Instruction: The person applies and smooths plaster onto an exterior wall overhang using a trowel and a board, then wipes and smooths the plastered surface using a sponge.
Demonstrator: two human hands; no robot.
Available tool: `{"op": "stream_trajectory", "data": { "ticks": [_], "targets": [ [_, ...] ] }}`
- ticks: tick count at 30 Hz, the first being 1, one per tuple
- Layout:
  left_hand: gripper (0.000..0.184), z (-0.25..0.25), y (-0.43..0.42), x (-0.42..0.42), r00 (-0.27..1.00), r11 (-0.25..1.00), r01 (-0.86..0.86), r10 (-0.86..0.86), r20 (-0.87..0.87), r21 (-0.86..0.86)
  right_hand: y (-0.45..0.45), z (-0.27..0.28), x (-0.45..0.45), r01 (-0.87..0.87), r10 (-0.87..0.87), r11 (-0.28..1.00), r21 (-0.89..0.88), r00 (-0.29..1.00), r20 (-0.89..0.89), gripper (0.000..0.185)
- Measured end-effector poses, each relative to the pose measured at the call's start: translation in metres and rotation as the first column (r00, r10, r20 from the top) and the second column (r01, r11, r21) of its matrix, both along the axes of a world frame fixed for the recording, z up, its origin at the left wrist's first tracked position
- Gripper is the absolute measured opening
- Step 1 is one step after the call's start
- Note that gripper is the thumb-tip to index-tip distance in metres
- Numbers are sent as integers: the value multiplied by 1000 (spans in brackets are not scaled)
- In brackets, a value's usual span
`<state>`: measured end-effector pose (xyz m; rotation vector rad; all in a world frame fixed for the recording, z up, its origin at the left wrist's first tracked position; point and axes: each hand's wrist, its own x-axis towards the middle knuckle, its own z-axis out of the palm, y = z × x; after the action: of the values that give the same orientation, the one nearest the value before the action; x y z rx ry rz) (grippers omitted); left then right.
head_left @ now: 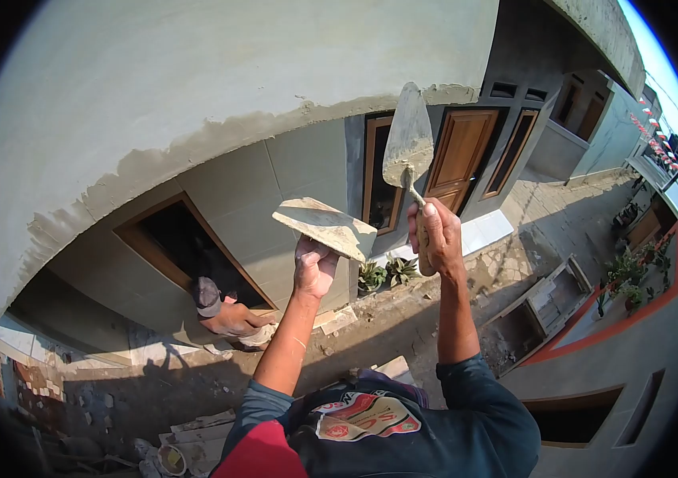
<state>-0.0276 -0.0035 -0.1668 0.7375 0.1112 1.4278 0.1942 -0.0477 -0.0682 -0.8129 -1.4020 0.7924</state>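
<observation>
My right hand [439,237] is wrapped round the handle of a trowel [409,143], whose pointed metal blade stands upright and carries grey mortar near its base. The blade tip overlaps the lower edge of the plastered wall [275,56] in view; I cannot tell whether it touches. My left hand [315,267] grips a flat, mortar-stained board [327,227] from below, and the board is tilted. Fingers under the board are partly hidden. A darker, wet-looking band of mortar [164,151] runs along the wall's curved lower edge.
Below on the left, another person [227,315] bends near a dark window [195,247]. Potted plants [387,273] stand by the house wall, near a wooden door [460,151]. A wooden mixing trough [538,311] lies at right. Rubble and planks [195,438] lie on the ground far below.
</observation>
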Motion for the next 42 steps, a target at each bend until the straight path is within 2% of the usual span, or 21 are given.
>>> {"op": "stream_trajectory", "data": {
  "ticks": [1, 2, 5, 8, 9, 13, 15, 16, 17, 18, 19, 21, 23, 25, 26, 27, 30, 35, 38, 39, 42],
  "targets": [
    [64, 1, -1, 1, 1000, 1000, 1, -1, 4, 1, 1, 2, -3, 14, -20, 999, 44, 990, 140, 40],
    [64, 2, -2, 0, 1000, 1000, -17, 17, 1, -2, 5, -1, -8, 8, -13, 1000, 28, 982, 190, 39],
    [60, -8, -6, -9, 998, 999, 32, -33, 54, 17, 27, -1, -15, 142, -213, 964, 223, 917, 338, 37],
    [53, -26, -21, -25, 999, 994, -21, 25, 40, -109, 29, -3, -3, 217, -223, 974, 66, 969, 110, 41],
    [53, -26, -26, -30, 998, 996, -3, 8, 57, -93, 26, -5, 0, 149, -149, 989, 19, 989, 14, 41],
    [60, -28, -40, -44, 995, 981, -104, 104, -9, -166, 16, -4, -28, -31, 25, 999, -32, 987, -161, 39],
    [60, -40, -34, -48, 986, 972, -165, 167, 1, -170, 10, 7, -58, -126, 122, 988, -90, 992, -43, 38],
    [60, -39, -35, -47, 986, 972, -165, 168, 0, -169, 12, 3, -71, -156, 157, 988, -16, 982, 102, 37],
    [58, -38, -35, -46, 994, 996, -83, 84, 63, -14, 15, 0, -81, -192, 173, 980, 56, 954, 244, 36],
    [57, -35, -32, -46, 994, 988, -5, -12, 108, 151, 12, 2, -87, -154, 106, 979, 137, 947, 304, 34],
    [57, -33, -30, -45, 995, 987, 0, -16, 100, 160, 11, 5, -85, -112, 25, 964, 241, 941, 338, 34],
    [60, -29, -25, -44, 996, 994, -88, 87, -22, -64, 19, 1, -67, 46, -176, 933, 357, 923, 341, 34],
    [63, -18, -21, -37, 997, 994, -79, 79, -6, -76, 33, -3, -30, 185, -262, 944, 273, 923, 280, 38],
    [57, -5, -15, -26, 995, 993, -96, 95, -17, -67, 41, -4, 7, 241, -247, 966, 91, 967, 55, 40],
    [57, 1, -10, -21, 997, 996, -80, 79, -22, -42, 39, 0, 24, 273, -277, 959, 77, 959, 55, 39],
    [56, 13, -8, -13, 999, 999, -35, 35, 12, 26, 35, 0, 34, 250, -249, 967, 47, 968, -26, 38],
    [57, 38, 18, 16, 997, 996, -64, 66, -28, 64, 16, 5, 51, 204, -202, 979, 19, 975, -91, 37],
    [53, 98, 46, 72, 995, 980, -97, 97, 11, 172, -11, 11, 70, 183, -176, 978, 97, 982, -72, 37],
    [58, 120, 58, 98, 984, 967, -104, 66, 165, 232, -31, 19, 79, 239, -236, 964, 117, 971, -35, 37],
    [58, 130, 60, 110, 968, 965, -167, 121, 219, 204, -35, 19, 85, 240, -238, 964, 114, 971, -27, 37],
    [59, 147, 68, 124, 955, 973, -162, 112, 276, 163, -50, 21, 99, 253, -261, 957, 144, 965, 39, 37]
  ]
}}
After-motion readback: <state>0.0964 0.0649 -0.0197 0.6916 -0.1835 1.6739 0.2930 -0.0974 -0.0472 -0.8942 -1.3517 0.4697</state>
